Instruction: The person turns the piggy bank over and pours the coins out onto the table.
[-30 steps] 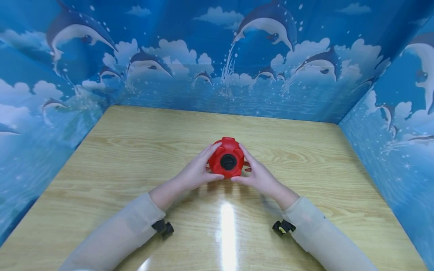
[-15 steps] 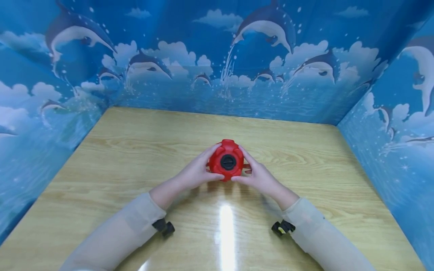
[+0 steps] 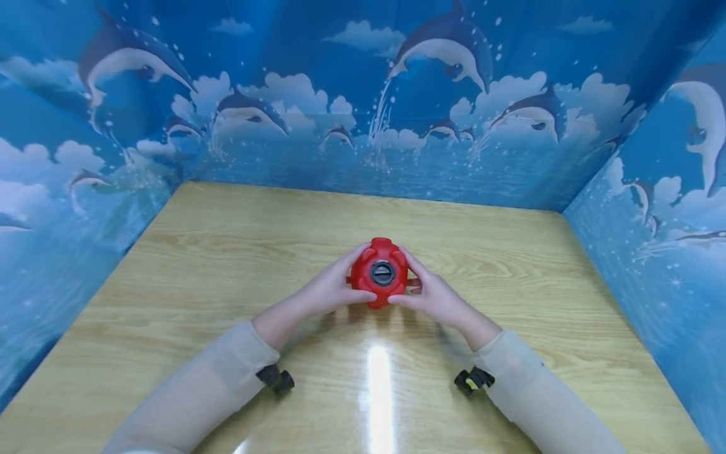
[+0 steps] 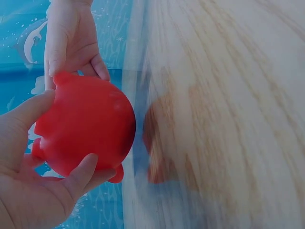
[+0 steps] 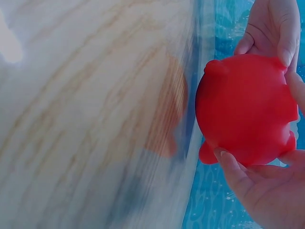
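A round red piggy bank (image 3: 367, 270) with stubby rounded bumps is held between both hands over the middle of the table. Its black plug (image 3: 382, 273), crossed by a bar, faces up toward the head camera. My left hand (image 3: 326, 289) grips the left side, thumb at the near edge. On the opposite side my right hand (image 3: 437, 296) grips it the same way, its thumb close to the left one. In the left wrist view, a gap shows between the bank's smooth side (image 4: 95, 124) and its reflection in the tabletop.
The glossy wood-grain table (image 3: 255, 252) carries a bright light streak near its front. A blue dolphin-print curtain (image 3: 317, 94) stands along the back and both sides. Small black cameras (image 3: 275, 379) sit at the cuffs.
The piggy bank has tipped slightly, its bumps sitting lower in view and the plug's bar catching more light. Both hands keep their grip and have hardly moved.
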`<state>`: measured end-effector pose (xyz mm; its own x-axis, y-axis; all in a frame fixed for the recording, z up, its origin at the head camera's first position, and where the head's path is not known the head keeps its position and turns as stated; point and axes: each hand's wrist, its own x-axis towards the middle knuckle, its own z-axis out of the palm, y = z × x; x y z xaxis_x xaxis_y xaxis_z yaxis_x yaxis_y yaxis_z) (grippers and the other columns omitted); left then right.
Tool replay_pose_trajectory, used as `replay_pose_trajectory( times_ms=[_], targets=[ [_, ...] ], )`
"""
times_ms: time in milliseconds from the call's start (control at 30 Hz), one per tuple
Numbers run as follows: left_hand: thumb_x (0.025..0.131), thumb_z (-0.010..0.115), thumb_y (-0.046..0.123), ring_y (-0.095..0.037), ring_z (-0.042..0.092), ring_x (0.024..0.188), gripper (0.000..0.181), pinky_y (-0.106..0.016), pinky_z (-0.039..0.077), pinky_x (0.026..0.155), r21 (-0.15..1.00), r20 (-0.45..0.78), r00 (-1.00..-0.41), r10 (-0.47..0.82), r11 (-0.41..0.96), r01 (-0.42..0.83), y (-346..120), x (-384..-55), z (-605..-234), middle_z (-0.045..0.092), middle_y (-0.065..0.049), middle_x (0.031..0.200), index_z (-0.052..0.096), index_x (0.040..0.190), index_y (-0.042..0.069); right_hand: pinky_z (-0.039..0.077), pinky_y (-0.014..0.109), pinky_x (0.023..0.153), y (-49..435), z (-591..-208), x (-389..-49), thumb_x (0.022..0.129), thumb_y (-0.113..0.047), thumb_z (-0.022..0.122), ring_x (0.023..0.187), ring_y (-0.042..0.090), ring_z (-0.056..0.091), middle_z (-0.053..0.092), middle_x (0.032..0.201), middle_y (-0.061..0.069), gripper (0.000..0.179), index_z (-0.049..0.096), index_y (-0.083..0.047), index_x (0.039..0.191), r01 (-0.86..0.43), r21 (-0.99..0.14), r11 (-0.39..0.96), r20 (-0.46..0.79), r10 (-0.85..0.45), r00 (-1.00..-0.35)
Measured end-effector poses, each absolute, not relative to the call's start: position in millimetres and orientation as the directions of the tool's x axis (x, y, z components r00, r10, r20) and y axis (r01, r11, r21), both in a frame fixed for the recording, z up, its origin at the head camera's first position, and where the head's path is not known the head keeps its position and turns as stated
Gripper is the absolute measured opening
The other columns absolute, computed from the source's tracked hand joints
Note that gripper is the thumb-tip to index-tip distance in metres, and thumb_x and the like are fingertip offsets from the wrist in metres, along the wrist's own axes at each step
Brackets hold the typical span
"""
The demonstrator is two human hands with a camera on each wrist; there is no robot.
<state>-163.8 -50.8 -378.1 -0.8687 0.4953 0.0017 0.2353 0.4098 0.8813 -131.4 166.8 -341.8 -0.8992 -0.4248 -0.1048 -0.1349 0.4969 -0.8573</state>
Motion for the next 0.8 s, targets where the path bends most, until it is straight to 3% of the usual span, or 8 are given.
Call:
replay_pose_trajectory(
  times_ms=[300, 500, 800],
  targets=[
    [0.078, 0.077, 0.016, -0.014, 0.044, 0.121, 0.091, -0.029, 0.049, 0.085, 0.880, 0.053, -0.854, 0.517, 0.380, 0.285, -49, -166, -380, 0.037, 0.002, 0.142, 0.021, 0.149, 0.024, 0.049, 0.036, 0.087, 168, -340, -131, 0.083, -0.013, 0.071, 0.115, 0.034, 0.052, 0.035, 0.144, 0.015, 0.090, 0.012, -0.014, 0.151, -0.122, -0.871, 0.476, -0.104, -0.421, -0.901],
    [0.077, 0.077, 0.016, -0.016, 0.040, 0.124, 0.096, -0.030, 0.048, 0.088, 0.845, 0.040, -0.863, 0.504, 0.443, 0.298, -47, -167, -379, 0.034, 0.001, 0.144, 0.016, 0.150, 0.024, 0.050, 0.035, 0.087, 169, -348, -135, 0.083, -0.011, 0.071, 0.117, 0.035, 0.050, 0.031, 0.147, 0.014, 0.091, 0.011, -0.015, 0.151, -0.125, -0.880, 0.458, -0.092, -0.424, -0.901],
    [0.075, 0.079, 0.018, -0.019, 0.039, 0.125, 0.099, -0.033, 0.046, 0.091, 0.804, 0.047, -0.868, 0.494, 0.497, 0.327, -46, -166, -381, 0.034, -0.002, 0.145, 0.014, 0.150, 0.025, 0.046, 0.040, 0.091, 178, -380, -150, 0.080, -0.018, 0.075, 0.121, 0.033, 0.047, 0.027, 0.150, 0.007, 0.095, 0.012, -0.027, 0.150, -0.170, -0.880, 0.444, -0.041, -0.426, -0.904]
  ],
)
